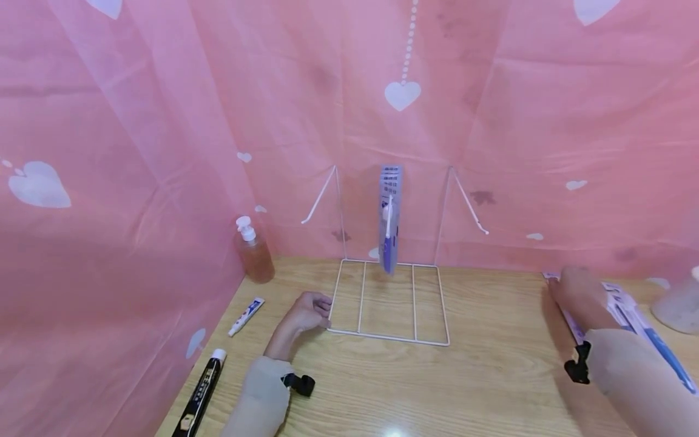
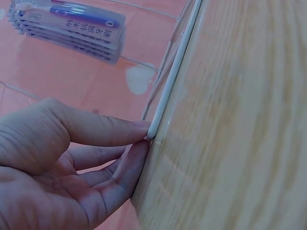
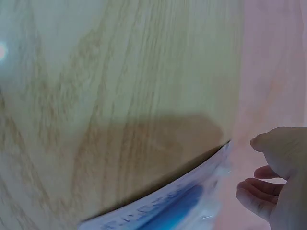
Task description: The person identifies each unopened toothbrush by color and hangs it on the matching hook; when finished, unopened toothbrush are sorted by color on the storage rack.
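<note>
A white wire rack [image 1: 389, 337] stands on the wooden table against the curtain. My left hand [image 1: 308, 312] pinches the front left corner of its base between thumb and forefinger, and the left wrist view shows the wire between the fingertips. From the rack's middle hang several packaged toothbrushes [image 1: 389, 227], one behind another; its two side hooks carry nothing. On the far right, my right hand [image 1: 584, 294] is over more packaged toothbrushes [image 1: 663, 351]. In the right wrist view its fingers are loosely bent and apart from the toothbrush package [image 3: 163, 208] below them.
A pump bottle [image 1: 255, 258] of amber liquid stands at the back left. Nearer lie a small toothpaste tube [image 1: 246, 317] and a black toothpaste tube [image 1: 201, 394]. A whitish container [image 1: 679, 306] is at the right edge. Pink curtain [image 1: 164, 243] borders the table's left and back.
</note>
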`<state>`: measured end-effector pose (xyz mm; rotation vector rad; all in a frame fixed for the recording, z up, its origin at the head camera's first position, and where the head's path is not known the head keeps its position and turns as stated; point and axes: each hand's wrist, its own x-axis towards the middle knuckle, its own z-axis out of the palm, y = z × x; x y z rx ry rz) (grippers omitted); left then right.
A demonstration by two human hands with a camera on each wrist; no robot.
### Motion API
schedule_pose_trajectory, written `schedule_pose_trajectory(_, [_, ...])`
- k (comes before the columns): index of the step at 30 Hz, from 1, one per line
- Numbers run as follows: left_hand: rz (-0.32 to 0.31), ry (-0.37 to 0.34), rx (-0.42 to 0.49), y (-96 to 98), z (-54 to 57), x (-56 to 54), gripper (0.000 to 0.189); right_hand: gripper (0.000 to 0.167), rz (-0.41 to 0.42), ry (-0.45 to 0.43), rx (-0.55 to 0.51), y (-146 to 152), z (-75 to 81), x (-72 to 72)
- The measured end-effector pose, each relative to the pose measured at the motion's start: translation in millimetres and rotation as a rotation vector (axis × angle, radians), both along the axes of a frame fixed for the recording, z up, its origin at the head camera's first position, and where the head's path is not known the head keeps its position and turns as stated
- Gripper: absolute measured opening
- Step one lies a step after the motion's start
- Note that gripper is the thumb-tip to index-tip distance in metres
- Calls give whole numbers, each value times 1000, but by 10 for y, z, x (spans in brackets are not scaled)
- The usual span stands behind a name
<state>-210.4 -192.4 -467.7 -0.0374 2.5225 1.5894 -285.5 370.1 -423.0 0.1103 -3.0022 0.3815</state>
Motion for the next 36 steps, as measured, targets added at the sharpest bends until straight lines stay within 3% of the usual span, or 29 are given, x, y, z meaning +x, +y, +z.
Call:
schedule_pose_trajectory(6, [3,-4,-1,10,12,1,50,42,-43,-59,-57,155,-122,13])
schedule_pose_trajectory(11, [-20,0,25,27,18,12,50,40,-98,-55,-80,231,-210,21])
schedule_pose_trajectory(21, [-10,13,8,2,7,1,50,28,-90,-70,-70,256,-274,-69])
schedule_pose_trajectory(24, [-13,11,11,2,4,-2,50,21,-77,-57,-59,254,-252,-64])
schedule_pose_trajectory(29, [-24,18,20,-2,8,6,49,22,-23,-9,-35,204,-182,-28])
schedule_pose_trajectory(36, [-17,24,16,5,0,17,49,29,30,146,-23,64,24,92])
